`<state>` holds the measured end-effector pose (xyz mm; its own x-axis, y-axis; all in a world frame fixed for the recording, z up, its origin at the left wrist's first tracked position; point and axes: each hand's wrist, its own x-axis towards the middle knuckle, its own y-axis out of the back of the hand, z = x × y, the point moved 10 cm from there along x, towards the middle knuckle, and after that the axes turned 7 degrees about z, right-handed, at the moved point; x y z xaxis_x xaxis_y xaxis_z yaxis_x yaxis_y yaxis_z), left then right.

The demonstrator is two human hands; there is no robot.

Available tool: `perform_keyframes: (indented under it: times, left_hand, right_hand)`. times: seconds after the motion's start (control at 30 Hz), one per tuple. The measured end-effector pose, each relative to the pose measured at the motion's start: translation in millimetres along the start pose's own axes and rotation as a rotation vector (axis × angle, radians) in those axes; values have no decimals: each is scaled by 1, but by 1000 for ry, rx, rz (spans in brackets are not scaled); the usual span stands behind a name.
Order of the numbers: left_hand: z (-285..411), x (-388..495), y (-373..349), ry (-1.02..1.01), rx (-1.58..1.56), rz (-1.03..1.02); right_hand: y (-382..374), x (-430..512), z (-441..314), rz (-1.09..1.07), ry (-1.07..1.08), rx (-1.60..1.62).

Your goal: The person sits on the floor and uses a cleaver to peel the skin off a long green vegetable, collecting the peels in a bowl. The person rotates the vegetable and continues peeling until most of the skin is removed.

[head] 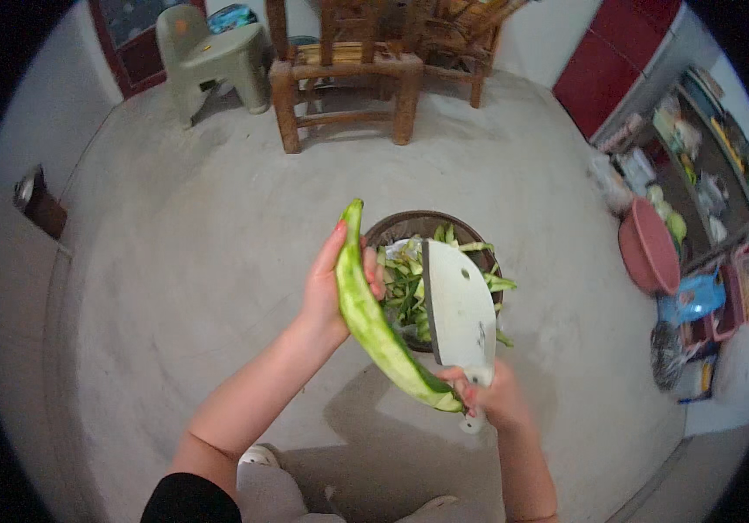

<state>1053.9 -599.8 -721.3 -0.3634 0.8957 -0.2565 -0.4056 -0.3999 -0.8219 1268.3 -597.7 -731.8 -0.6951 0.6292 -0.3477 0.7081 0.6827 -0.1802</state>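
My left hand (332, 281) is closed around the upper part of a long, curved green vegetable (374, 327), possibly a gourd. Pale stripes run along its partly peeled skin, and some dark green skin shows on its lower right side. A cleaver with a pale, wide blade (462, 301) is in my right hand (495, 395), its dark edge facing left. The fingers of that hand are at the vegetable's lower end; whether they touch it is unclear. Below both hands is a round dark bin (390, 225) with green peelings (407, 281), some hanging over the rim.
Wooden chairs (348, 68) and a grey-green plastic chair (217, 55) stand ahead on the concrete floor (204, 216). To the right are a pink basin (649, 248), a blue bag (694, 297) and a shelf (707, 229) with goods. A brown container (44, 206) is at the left wall.
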Motion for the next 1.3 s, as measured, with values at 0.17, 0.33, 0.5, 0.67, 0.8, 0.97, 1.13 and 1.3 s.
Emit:
perform_keyframes:
  times: [0.17, 0.33, 0.5, 0.67, 0.8, 0.97, 1.13, 1.3]
  left_hand:
    - [-7, 6, 13, 81, -85, 224]
    - [-3, 5, -3, 50, -238, 180]
    - [1, -36, -58, 76, -264, -289]
    - [-19, -62, -64, 63, 149, -336]
    - [-13, -52, -52, -46, 404, -273]
    - [-42, -46, -24, 240, 253, -98]
    - [-77, -44, -16, 458, -86, 39]
    - [-74, -35, -8, 394, -13, 37]
  right_hand:
    - [5, -16, -5, 150, 107, -343]
    - [-5, -10, 3, 136, 109, -137]
    - [-15, -12, 22, 44, -15, 195]
    - [-19, -15, 21, 5, 134, 174]
    - [-5, -18, 15, 187, 205, 89]
    - [12, -13, 3, 253, 102, 419]
    - [36, -12, 5, 439, 47, 68]
    - [5, -30, -36, 327, 540, -543]
